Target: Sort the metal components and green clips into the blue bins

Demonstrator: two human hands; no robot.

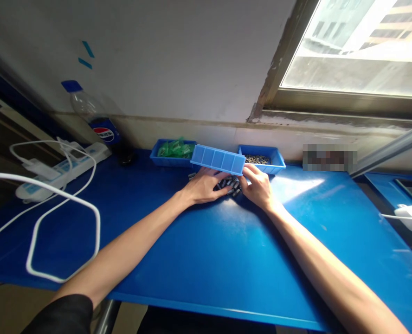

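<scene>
A blue plastic bin (218, 158) is tipped up on its side, with its ribbed outer face toward me. My right hand (258, 186) has its fingers at the bin's lower right corner and grips it there. Below the bin lies a heap of small dark, shiny cylindrical pieces (231, 186) on the blue table. My left hand (202, 186) lies against the heap's left side, thumb and fingers apart, some fingertips hidden close to the bin's lower edge. Whether the left fingers touch the bin, I cannot tell.
Behind, a blue bin (173, 161) holds green plastic packets (175, 149); another blue bin (277, 165) holds small brass-coloured pieces (257, 159). A cola bottle (103, 131), a power strip (67, 168) and a looping white cable (98, 218) are on the left. The table's front edge (206, 310) is near me.
</scene>
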